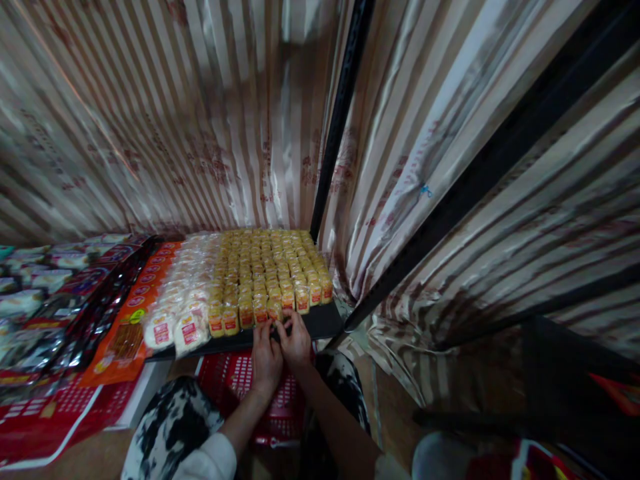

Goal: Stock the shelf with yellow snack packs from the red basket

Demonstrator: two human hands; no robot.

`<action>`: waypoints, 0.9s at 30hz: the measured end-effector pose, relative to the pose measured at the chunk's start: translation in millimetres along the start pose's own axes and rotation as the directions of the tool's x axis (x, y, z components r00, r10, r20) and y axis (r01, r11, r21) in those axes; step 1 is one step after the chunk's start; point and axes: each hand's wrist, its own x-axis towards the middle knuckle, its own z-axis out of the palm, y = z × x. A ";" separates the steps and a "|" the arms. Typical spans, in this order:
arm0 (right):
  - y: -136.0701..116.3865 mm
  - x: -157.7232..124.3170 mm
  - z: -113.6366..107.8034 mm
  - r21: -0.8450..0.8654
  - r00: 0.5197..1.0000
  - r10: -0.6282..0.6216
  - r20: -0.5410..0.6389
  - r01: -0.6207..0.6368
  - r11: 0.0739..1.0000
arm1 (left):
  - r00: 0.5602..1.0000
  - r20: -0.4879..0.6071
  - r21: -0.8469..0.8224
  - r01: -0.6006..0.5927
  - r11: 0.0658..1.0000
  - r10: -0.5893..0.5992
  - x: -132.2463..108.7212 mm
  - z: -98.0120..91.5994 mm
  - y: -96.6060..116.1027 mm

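At the front edge of a dark shelf, my left hand and my right hand are close together with bent fingers. Between their fingertips is a small yellow snack packet, in clear wrapping, at the front of the rows; the fingers partly cover its lower end. Behind it, similar yellow snack packets stand in tight rows, those in front showing red and orange labels. To their left sit white round snack packets with red labels, also in rows.
An orange snack bag and dark shiny packages lie at the left. Below the shelf is a red plastic basket, between my knees. A black metal post and a striped curtain stand behind; a dark slanting bar crosses the right.
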 end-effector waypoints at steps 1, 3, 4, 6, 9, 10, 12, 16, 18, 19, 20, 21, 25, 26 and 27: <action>-0.8 0.0 0.0 0.002 1.000 0.007 -0.007 -0.007 1.000 | 1.000 -0.003 -0.007 -0.015 1.000 0.015 0.1 -1.5 1.3; -2.8 0.6 -1.3 0.013 1.000 0.013 -0.024 -0.013 1.000 | 0.999 -0.031 -0.026 -0.042 0.999 0.041 0.6 -5.5 5.2; -3.8 1.0 -2.8 0.021 0.999 0.018 -0.032 -0.017 1.000 | 0.997 -0.059 -0.032 -0.055 0.998 0.053 1.4 -7.9 7.8; -5.2 1.4 -7.9 0.041 0.998 0.036 -0.042 -0.034 0.999 | 0.989 -0.125 -0.034 -0.077 0.996 0.072 4.0 -13.1 14.0; -4.5 0.2 -20.6 0.064 0.996 0.072 -0.046 -0.069 0.996 | 0.985 -0.149 -0.041 -0.090 0.995 0.083 10.5 -19.6 24.5; -3.4 -0.6 -26.0 0.069 0.996 0.073 -0.042 -0.070 0.995 | 0.989 -0.123 -0.052 -0.084 0.995 0.078 13.1 -20.5 27.9; -0.1 -2.2 -37.4 0.069 0.998 0.056 -0.025 -0.054 0.996 | 0.998 -0.031 -0.089 -0.053 0.995 0.050 18.3 -19.8 34.2; 7.8 -3.9 -58.0 0.043 1.000 0.023 0.007 -0.024 0.999 | 0.983 0.178 -0.176 -0.007 0.984 0.039 27.2 -9.8 45.0; 10.4 -4.8 -65.0 0.021 0.999 0.025 -0.028 -0.024 0.999 | 0.973 0.221 -0.199 -0.023 0.980 0.067 30.6 -2.9 51.2; 11.1 -5.7 -67.5 0.012 0.998 0.023 -0.064 -0.023 1.000 | 0.971 0.224 -0.205 -0.030 0.978 0.077 32.1 0.8 55.0; 11.3 -7.0 -69.3 0.003 0.994 0.022 -0.105 -0.022 1.000 | 0.972 0.221 -0.207 -0.034 0.978 0.081 33.8 4.6 59.3; 11.2 -8.6 -70.6 -0.004 0.989 0.021 -0.147 -0.022 1.000 | 0.973 0.214 -0.205 -0.037 0.978 0.081 35.5 8.5 64.0; 11.3 -16.9 -70.7 -0.013 0.971 0.018 -0.239 -0.021 1.000 | 0.970 0.231 -0.147 -0.040 0.988 0.074 45.0 28.0 84.8; 12.4 -18.5 -69.8 -0.013 0.970 0.019 -0.243 -0.023 1.000 | 0.967 0.245 -0.130 -0.042 0.991 0.073 47.7 33.7 89.8; 14.3 -19.5 -68.5 -0.011 0.970 0.024 -0.243 -0.028 1.000 | 0.963 0.260 -0.117 -0.044 0.992 0.073 50.2 39.4 94.6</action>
